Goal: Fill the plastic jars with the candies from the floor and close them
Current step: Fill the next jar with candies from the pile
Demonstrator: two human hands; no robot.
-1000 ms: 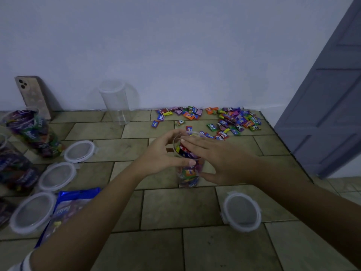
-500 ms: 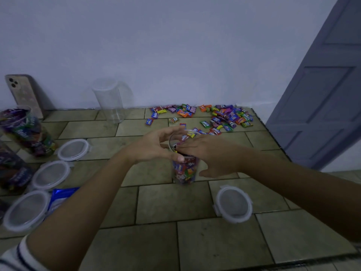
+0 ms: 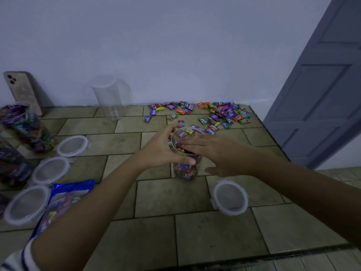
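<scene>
Clear round plastic jar (image 3: 185, 172), open at the top and packed high with bright wrapped candies, stood upright on the beige tiled floor (image 3: 195, 235) near the middle of the view. A pale plain wall (image 3: 175, 45) rose behind it, and a grey-blue panelled door (image 3: 322, 85) stood at the right.

The left hand (image 3: 158, 149) had its grip closed round the jar's upper part, thumb across the near side and fingers curled behind the rim. The right hand (image 3: 216, 153) lay with its grip open, straight fingers resting flat across the jar's mouth on top of the candies and thumb spread apart beside the jar's wall.

At the left edge stood two filled clear jars (image 3: 25, 128), both without lids and full of the same coloured wrappers. A shiny blue candy bag (image 3: 66, 198) lay flat near them, partly under the left forearm. An empty clear plastic jar (image 3: 109, 100) stood against the wall. Three round clear lids with white rims (image 3: 51, 170) lay in a row on the tiles beside the filled jars, and a fourth round lid (image 3: 230, 198) lay just right of the held jar. A phone in a patterned case (image 3: 22, 90) leaned on the wall. Loose wrapped candies (image 3: 220, 114), orange, green, purple, blue and red, were scattered on the floor by the wall behind the jar.
</scene>
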